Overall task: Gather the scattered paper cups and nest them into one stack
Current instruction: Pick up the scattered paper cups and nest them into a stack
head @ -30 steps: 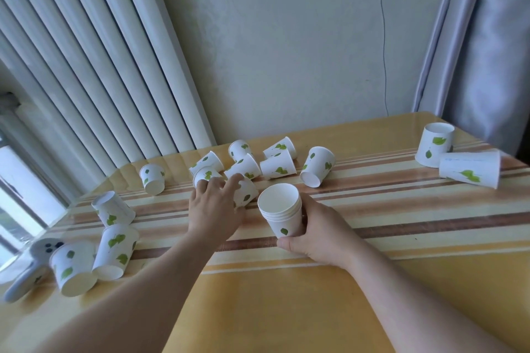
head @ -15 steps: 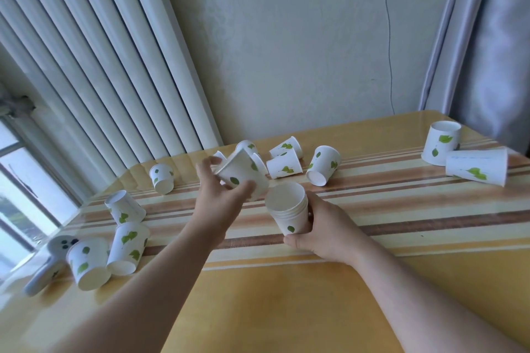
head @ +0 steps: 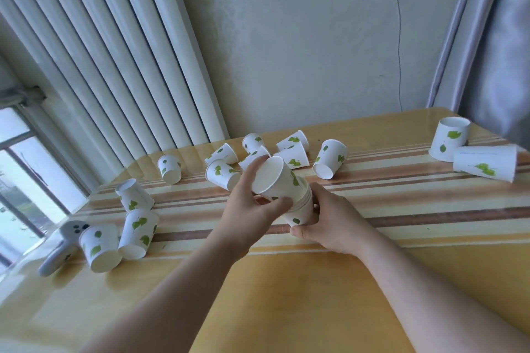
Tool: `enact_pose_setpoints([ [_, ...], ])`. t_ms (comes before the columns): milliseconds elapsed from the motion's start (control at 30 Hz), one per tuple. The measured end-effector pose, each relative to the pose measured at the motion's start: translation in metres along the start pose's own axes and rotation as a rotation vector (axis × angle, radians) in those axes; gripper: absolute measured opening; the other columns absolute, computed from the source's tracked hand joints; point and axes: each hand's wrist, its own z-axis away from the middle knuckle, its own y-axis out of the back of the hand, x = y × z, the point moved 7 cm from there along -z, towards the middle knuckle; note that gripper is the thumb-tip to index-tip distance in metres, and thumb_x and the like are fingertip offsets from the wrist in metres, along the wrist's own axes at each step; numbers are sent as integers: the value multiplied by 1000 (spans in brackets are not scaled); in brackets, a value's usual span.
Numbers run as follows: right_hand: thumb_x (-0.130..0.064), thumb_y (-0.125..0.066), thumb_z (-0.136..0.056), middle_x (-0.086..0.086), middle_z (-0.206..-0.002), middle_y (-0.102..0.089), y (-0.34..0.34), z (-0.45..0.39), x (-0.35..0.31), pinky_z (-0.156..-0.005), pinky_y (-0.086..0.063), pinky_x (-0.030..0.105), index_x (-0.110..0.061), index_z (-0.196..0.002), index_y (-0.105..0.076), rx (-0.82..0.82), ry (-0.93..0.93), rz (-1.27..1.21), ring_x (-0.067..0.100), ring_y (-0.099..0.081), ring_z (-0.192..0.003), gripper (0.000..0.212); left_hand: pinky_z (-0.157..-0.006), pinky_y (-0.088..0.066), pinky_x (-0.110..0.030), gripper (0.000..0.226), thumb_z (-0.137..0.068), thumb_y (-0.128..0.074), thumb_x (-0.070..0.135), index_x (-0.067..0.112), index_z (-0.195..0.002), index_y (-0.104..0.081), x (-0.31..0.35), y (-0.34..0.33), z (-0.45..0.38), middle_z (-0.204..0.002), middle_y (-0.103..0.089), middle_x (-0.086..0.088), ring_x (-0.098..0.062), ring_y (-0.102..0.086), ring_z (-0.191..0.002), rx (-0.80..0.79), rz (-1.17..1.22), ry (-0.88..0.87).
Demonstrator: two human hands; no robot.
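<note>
My right hand grips a short stack of nested white paper cups with green leaf prints, standing on the table's middle. My left hand holds a single paper cup, tilted with its mouth toward me, its base entering the top of the stack. Behind them several loose cups lie on their sides. One cup lies apart at the back left. Three more cups lie at the left edge. At the far right one cup stands and another lies beside it.
The yellow table with brown stripes meets a wall at the back. A white radiator and a window fill the left. A grey curtain hangs at the right. A grey handheld device lies by the left cups.
My left hand took a cup from the back cluster, lifted it and carried it right onto the stack. My right hand kept its hold on the stack.
</note>
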Motion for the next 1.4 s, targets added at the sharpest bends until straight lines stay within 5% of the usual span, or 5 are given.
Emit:
enact_pose_setpoints([
  [167,-46,-92,-73,-26,-112,-69,0,5,-9,-80,-50,20,-45,-130,-54,46,-1,30,-7,-63,-103,68,-95,-61,-29,106,-81,-86,26,53,-164,-25,-9,20,18,-136,-66,13,-6,-66,-123,-10,-71,-5],
  [500,-44,-93,-69,-23,-115,-68,-73,0,-64,-89,-55,27,-40,-128,-55,-116,-26,44,-3,-64,-103,70,-89,-48,-24,29,-87,-75,19,41,-105,-76,-38,160,75,-120,-62,19,-2,-54,-111,364,-604,-75],
  [700,-48,-91,-73,-22,-118,-68,-120,-27,-106,-88,-52,30,-39,-135,-52,-114,50,39,9,-65,-109,74,-107,-34,-34,37,-88,-75,18,35,-121,-74,-61,227,88,-132,-55,4,-27,-45,-131,563,-755,25],
  [1067,-44,-93,-75,-30,-110,-68,-124,-36,-88,-78,-48,16,-46,-127,-54,-104,50,18,-11,-62,-100,65,-112,-22,-52,75,-95,-29,70,34,-162,-30,-82,252,22,-154,-47,-14,-38,-25,-146,158,-1505,433],
  [1400,-50,-91,-71,-24,-115,-68,-113,-37,-81,-85,-52,29,-42,-131,-55,-85,75,57,0,-63,-105,71,-71,-52,-39,48,-85,-72,39,34,-124,-44,-63,190,19,-113,-63,0,-28,-64,-95,252,-781,143],
])
